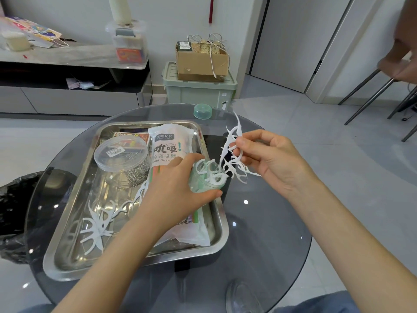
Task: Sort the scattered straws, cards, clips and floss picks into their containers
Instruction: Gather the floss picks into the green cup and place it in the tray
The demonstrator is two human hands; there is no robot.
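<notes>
My left hand (178,188) grips a clear green floss-pick jar (208,177), tilted over the right rim of the steel tray (67,263), with white picks inside it. My right hand (268,159) pinches a bunch of white floss picks (232,152) just above and right of the jar's mouth. More floss picks (97,224) lie loose in the tray's near left part. A straw bag (171,150) lies in the tray under my left hand. A clear round box (120,154) sits tilted over a pile of metal clips (137,175). A card pack (133,137) shows behind it.
The tray sits on a round dark glass table (259,233). The jar's green lid (202,111) rests at the table's far edge. A black bin bag (13,206) is at the left. Another person's hand (401,53) is at the top right, near chair legs (370,96).
</notes>
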